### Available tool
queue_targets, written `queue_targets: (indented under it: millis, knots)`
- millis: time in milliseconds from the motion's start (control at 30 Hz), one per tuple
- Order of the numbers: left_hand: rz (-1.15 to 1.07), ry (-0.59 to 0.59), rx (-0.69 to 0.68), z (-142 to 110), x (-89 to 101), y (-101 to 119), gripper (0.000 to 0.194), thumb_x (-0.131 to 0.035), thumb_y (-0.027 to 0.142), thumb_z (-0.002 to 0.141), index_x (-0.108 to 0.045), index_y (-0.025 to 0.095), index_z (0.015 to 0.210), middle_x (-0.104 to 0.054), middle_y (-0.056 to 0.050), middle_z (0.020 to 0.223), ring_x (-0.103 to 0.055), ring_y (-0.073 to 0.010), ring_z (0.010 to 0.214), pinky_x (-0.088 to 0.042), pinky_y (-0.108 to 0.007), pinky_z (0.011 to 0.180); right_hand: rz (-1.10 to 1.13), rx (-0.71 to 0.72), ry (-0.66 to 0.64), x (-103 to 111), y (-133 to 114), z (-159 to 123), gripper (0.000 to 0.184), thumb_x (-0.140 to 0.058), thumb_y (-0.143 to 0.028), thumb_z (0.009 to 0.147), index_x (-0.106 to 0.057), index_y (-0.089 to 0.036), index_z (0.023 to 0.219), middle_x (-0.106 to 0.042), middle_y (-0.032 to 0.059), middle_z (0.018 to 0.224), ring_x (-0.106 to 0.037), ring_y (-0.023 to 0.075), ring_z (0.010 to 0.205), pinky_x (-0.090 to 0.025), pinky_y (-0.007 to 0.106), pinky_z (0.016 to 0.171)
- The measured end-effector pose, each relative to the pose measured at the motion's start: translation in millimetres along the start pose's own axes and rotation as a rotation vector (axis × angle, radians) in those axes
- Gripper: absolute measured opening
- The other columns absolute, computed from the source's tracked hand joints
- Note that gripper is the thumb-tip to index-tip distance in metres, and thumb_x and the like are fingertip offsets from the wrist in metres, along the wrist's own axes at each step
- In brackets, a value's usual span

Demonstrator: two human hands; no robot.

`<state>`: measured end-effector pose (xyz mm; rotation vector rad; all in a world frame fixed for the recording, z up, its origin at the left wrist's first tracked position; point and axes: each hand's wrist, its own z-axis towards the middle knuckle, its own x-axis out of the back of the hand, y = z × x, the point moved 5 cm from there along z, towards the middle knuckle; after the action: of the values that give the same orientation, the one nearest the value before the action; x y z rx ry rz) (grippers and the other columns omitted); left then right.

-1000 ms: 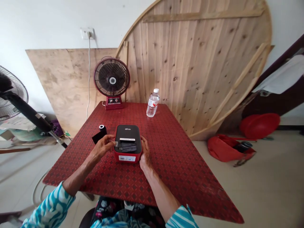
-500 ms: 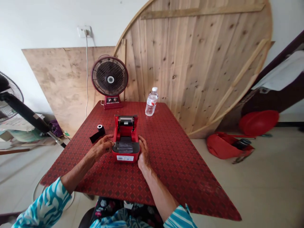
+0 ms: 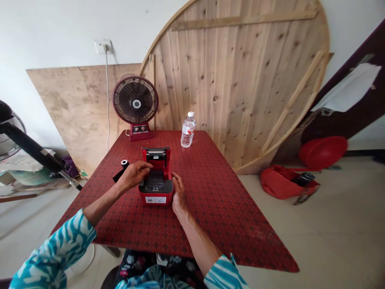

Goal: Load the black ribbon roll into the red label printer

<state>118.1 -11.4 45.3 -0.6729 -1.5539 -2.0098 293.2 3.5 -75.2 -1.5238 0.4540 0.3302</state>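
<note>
A small red and black label printer [image 3: 156,196] sits on the table with its lid raised and a white sticker on its front. A strip of dark film [image 3: 155,178] lies across its open top. My left hand [image 3: 136,173] is over the printer's left edge, fingers bent and drawn together by the open compartment. What they pinch, if anything, is hidden. Along the right wall of the printer, my right hand [image 3: 178,194] grips it, the fingers lying along its side. Partly behind my left hand stands a black roll [image 3: 124,163] with a white core, its loose end spread on the table.
The red patterned table [image 3: 222,216] holds a clear water bottle [image 3: 188,130] and a dark red fan [image 3: 136,104] at the back. A round wooden board [image 3: 228,80] leans on the wall. On the floor at right are a red bag [image 3: 276,182] and a red basin [image 3: 323,152].
My left hand has lifted from the printer's front left corner and moved up and inward over its left edge. My right hand stays at the right side. The view has shifted slightly.
</note>
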Motion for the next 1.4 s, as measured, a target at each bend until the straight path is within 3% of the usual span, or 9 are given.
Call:
queue_targets:
  millis: [100,167,400,567,800,900,967,1100,1400]
  knots:
    - [0.365,-0.19,-0.1,25.7,-20.5,16.1,0.029,-0.045,0.018,0.089,-0.071,0.023,0.102,-0.071,-0.006,0.108,-0.064,-0.0217,0.1,-0.046,-0.031,0.089,-0.027,0.004,-0.006,0.1,-1.7,0.2,0.04,-0.061,-0.049,0.074,-0.066,-0.023,0.105,-0.07,0.0028,0.107,-0.062,0.0211,0.1,-0.046,0.034,0.087]
    - [0.515,-0.313,-0.087,38.5,-34.6,17.7,0.032,-0.043,0.014,0.089,-0.071,0.022,0.102,-0.072,-0.009,0.107,-0.066,-0.0245,0.1,-0.046,-0.034,0.088,-0.046,0.005,-0.01,0.0,-2.3,0.3,0.04,-0.061,-0.049,0.074,-0.066,-0.023,0.105,-0.07,0.003,0.108,-0.061,0.0214,0.102,-0.046,0.034,0.085]
    - [0.597,-0.489,-0.099,50.6,-47.6,13.0,0.019,-0.064,0.018,0.073,-0.072,0.025,0.088,-0.074,-0.005,0.089,-0.067,-0.0247,0.089,-0.048,-0.029,0.075,-0.027,0.025,0.0,-2.7,-4.4,-0.1,0.037,-0.06,-0.049,0.074,-0.067,-0.024,0.102,-0.072,0.0004,0.092,-0.063,0.02,0.092,-0.048,0.031,0.077]
    - [0.577,-0.504,-0.11,45.5,-43.4,14.2,0.024,-0.067,0.019,0.071,-0.07,0.026,0.094,-0.073,-0.004,0.095,-0.066,-0.0239,0.092,-0.047,-0.027,0.075,-0.019,-0.011,-0.004,-3.3,-4.6,-0.5,0.036,-0.061,-0.047,0.075,-0.066,-0.025,0.102,-0.072,0.0001,0.093,-0.062,0.0196,0.091,-0.047,0.03,0.076]
    - [0.523,-0.409,-0.163,34.9,-36.0,17.5,0.04,-0.057,0.017,0.08,-0.061,0.024,0.119,-0.07,-0.006,0.11,-0.066,-0.0217,0.095,-0.048,-0.029,0.082,-0.038,0.002,-0.011,-0.7,-4.4,0.5,0.037,-0.061,-0.048,0.074,-0.066,-0.024,0.102,-0.072,0.0013,0.102,-0.063,0.0199,0.092,-0.048,0.031,0.078]
    - [0.558,-0.415,-0.237,33.5,-34.8,17.2,0.037,-0.051,0.015,0.084,-0.065,0.025,0.116,-0.068,-0.007,0.117,-0.064,-0.0232,0.105,-0.046,-0.031,0.088,-0.038,-0.006,-0.006,0.3,-2.8,0.8,0.038,-0.062,-0.048,0.073,-0.066,-0.024,0.103,-0.072,0.0014,0.102,-0.063,0.0209,0.096,-0.048,0.032,0.081]
    - [0.604,-0.503,-0.263,35.2,-38.6,16.4,0.035,-0.052,0.015,0.084,-0.067,0.026,0.114,-0.067,-0.007,0.121,-0.061,-0.0241,0.111,-0.046,-0.031,0.091,-0.024,-0.014,-0.009,0.3,-2.1,0.5,0.04,-0.062,-0.049,0.074,-0.066,-0.024,0.104,-0.071,0.0017,0.103,-0.063,0.021,0.097,-0.048,0.033,0.083]
    - [0.686,-0.604,-0.203,47.5,-45.1,17.1,0.029,-0.056,0.017,0.083,-0.07,0.024,0.108,-0.071,-0.008,0.111,-0.065,-0.0266,0.104,-0.049,-0.031,0.083,-0.021,-0.018,-0.014,0.6,-1.9,-0.2,0.04,-0.062,-0.048,0.074,-0.065,-0.024,0.105,-0.071,0.0019,0.104,-0.062,0.0204,0.1,-0.047,0.033,0.086]
    - [0.783,-0.586,-0.134,50.7,-50.0,22.2,0.03,-0.066,0.022,0.075,-0.069,0.023,0.105,-0.072,-0.008,0.107,-0.066,-0.0267,0.101,-0.05,-0.028,0.076,0.011,-0.049,-0.004,1.8,0.7,1.3,0.04,-0.065,-0.048,0.072,-0.066,-0.023,0.103,-0.072,0.0022,0.101,-0.062,0.0212,0.095,-0.047,0.033,0.083]
